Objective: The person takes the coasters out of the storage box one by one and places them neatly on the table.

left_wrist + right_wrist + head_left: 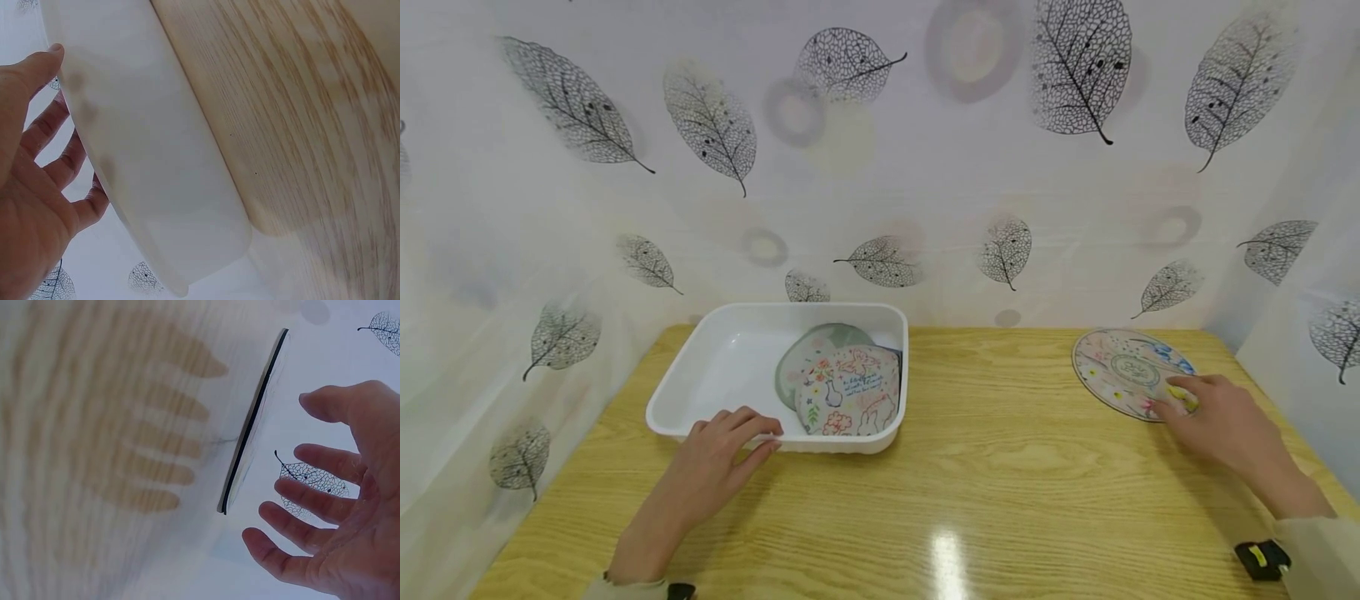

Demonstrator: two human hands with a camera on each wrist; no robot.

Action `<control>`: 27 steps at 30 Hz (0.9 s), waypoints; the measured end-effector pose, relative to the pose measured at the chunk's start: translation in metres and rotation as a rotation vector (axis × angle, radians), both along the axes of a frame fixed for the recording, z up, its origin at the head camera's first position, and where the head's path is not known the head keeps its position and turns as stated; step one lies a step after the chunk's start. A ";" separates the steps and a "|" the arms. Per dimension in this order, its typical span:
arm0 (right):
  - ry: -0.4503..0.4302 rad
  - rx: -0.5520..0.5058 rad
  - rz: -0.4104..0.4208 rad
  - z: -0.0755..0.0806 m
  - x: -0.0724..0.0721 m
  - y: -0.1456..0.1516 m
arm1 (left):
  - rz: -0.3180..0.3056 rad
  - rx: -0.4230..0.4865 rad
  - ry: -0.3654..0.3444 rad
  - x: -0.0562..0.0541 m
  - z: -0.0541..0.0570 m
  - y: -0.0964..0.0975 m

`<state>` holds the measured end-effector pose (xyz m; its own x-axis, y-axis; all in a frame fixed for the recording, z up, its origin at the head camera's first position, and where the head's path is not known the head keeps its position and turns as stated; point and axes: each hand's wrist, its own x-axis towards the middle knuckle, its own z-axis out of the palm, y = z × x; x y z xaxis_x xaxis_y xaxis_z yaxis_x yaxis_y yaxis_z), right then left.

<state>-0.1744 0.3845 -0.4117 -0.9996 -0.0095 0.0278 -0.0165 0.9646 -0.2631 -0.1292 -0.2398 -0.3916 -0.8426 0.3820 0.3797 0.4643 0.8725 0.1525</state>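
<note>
A white plastic basin [700, 350] stands on the left part of the table. My left hand [718, 458] holds its near rim, fingers hooked over the edge and thumb at the rim; in the left wrist view, dark fingertip shadows show through the basin wall [144, 150]. Inside lie a patterned mat [850, 392] with flowers and writing, and a grey-green mat [786, 367] partly under it. At the right, a round floral mat [1097, 367] lies on the table. My right hand [1232, 425] hovers over its near right edge, fingers spread and apart from the mat [256, 419] in the right wrist view.
The wood-grain table [1000, 483] runs under everything. A pale curtain [880, 183] with leaf prints hangs behind and at both sides. Table surface lies between the basin and the round mat.
</note>
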 end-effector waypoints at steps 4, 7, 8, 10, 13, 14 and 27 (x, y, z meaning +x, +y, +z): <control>0.016 0.016 0.030 -0.001 0.002 -0.008 | 0.001 0.002 -0.002 0.000 -0.001 0.000; 0.049 0.017 0.063 -0.003 0.003 -0.012 | 0.002 0.002 -0.001 0.000 -0.001 0.000; 0.061 0.019 0.076 -0.004 0.003 -0.013 | 0.002 0.003 -0.002 0.000 -0.001 0.000; 0.081 0.023 0.095 -0.005 0.004 -0.015 | 0.001 0.003 -0.003 0.000 -0.001 0.000; 0.091 0.032 0.114 -0.006 0.004 -0.019 | 0.000 0.006 -0.004 0.000 -0.001 0.000; 0.091 0.033 0.120 -0.005 0.004 -0.020 | 0.000 0.006 -0.005 0.000 -0.001 0.000; 0.118 0.036 0.175 0.004 0.003 -0.041 | -0.001 0.012 -0.007 0.000 0.000 -0.001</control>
<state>-0.1710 0.3432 -0.4076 -0.9724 -0.1855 0.1416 -0.2131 0.9532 -0.2147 -0.1296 -0.2403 -0.3916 -0.8446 0.3788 0.3783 0.4644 0.8700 0.1658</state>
